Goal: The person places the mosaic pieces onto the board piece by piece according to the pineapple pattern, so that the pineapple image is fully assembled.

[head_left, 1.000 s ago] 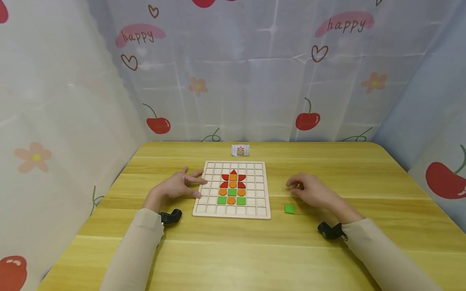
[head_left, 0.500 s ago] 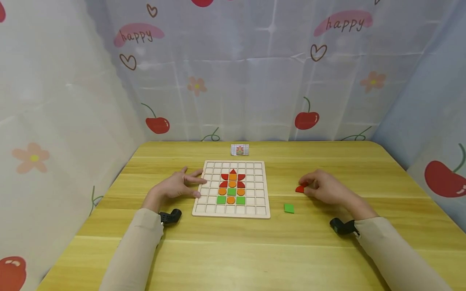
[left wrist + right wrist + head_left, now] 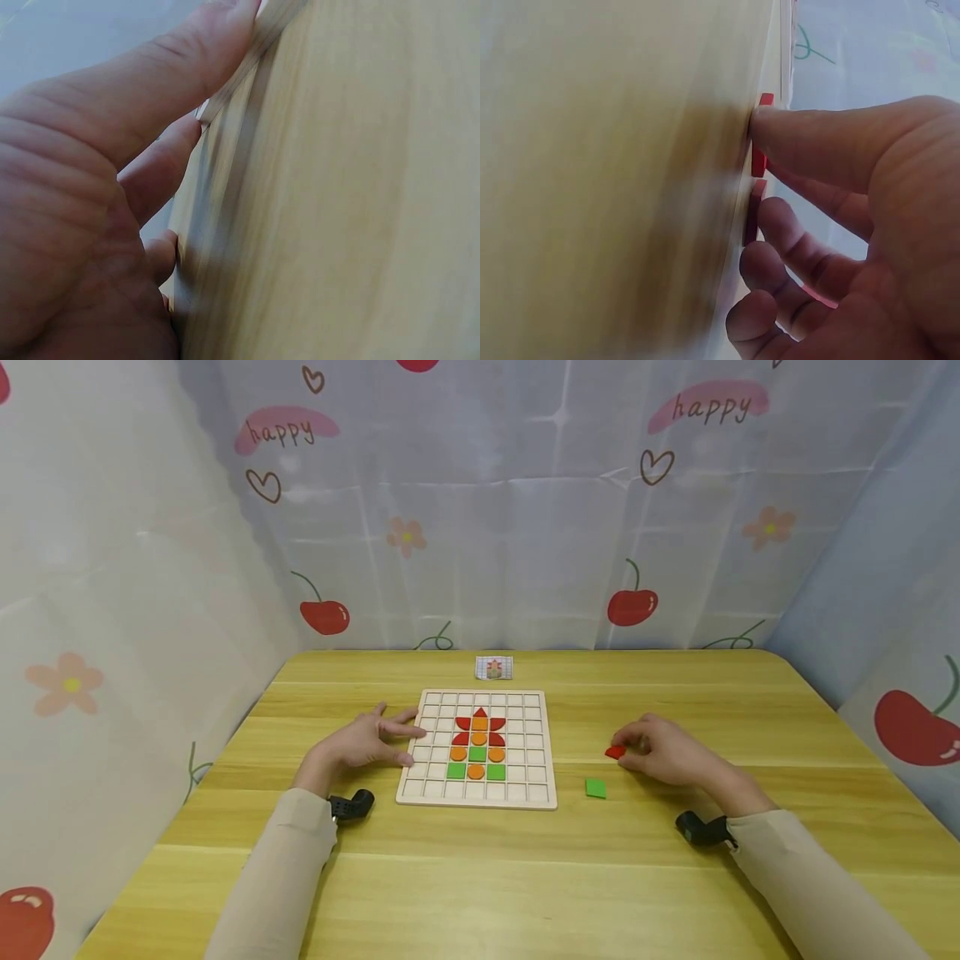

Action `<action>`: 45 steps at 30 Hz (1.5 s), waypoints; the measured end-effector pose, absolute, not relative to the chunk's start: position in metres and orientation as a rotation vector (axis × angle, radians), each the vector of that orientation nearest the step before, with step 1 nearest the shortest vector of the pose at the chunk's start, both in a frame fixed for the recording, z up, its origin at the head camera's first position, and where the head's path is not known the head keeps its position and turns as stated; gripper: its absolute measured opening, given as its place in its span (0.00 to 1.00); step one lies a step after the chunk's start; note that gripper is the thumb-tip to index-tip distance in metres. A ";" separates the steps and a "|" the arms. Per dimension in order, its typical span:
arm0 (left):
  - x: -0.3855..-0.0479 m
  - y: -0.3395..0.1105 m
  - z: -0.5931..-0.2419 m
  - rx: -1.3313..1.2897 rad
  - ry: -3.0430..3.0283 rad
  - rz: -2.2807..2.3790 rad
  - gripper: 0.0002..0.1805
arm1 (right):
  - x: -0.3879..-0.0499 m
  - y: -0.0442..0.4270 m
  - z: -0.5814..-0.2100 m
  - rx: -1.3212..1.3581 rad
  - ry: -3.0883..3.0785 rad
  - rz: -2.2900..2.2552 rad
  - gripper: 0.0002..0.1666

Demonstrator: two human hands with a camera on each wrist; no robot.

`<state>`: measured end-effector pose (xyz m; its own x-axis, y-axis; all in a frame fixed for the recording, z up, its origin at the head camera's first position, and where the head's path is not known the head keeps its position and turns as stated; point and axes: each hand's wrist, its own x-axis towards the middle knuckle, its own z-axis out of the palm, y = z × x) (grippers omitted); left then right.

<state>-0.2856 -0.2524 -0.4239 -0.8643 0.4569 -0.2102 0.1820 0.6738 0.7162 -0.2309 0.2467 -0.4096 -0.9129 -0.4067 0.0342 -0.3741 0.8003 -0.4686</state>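
My right hand (image 3: 663,752) is bent over a red tile (image 3: 615,752) right of the board, its thumb and a finger at the tile's edges. In the right wrist view the thumb presses on this red tile (image 3: 759,157); a second red tile (image 3: 754,214) lies just below, beside the other fingers. My left hand (image 3: 363,741) rests at the left edge of the wooden grid board (image 3: 528,785), fingers extended and spread, thumb and fingertips touching the rim. Red, orange and green tiles form a symmetrical figure in the middle of the board.
A green square tile (image 3: 596,788) lies between the board and my right hand. Behind the board is a small printed card (image 3: 494,668) with a similar figure. A patterned curtain (image 3: 525,527) hangs along the table's far edge.
My right hand first moved right to the red tile, uncovering it, then shifted slightly left with the tile at its fingertips. My left hand stayed on the board's edge.
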 end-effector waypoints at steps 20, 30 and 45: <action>-0.286 -0.253 -0.423 0.504 2.519 1.009 0.30 | -0.223 0.245 -0.409 -0.613 2.877 -0.746 0.16; -0.285 -0.252 -0.423 0.500 2.518 1.009 0.29 | -0.222 0.242 -0.411 -0.607 2.857 -0.761 0.08; -0.287 -0.254 -0.425 0.510 2.513 1.016 0.30 | -0.225 0.203 -0.398 -0.588 2.854 -0.801 0.11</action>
<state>-0.2865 -0.2537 -0.4245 -0.8613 0.4628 -0.2098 0.1870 0.6726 0.7160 -0.2254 0.2033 -0.3983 -0.9174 -0.3978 -0.0102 -0.3343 0.7844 -0.5224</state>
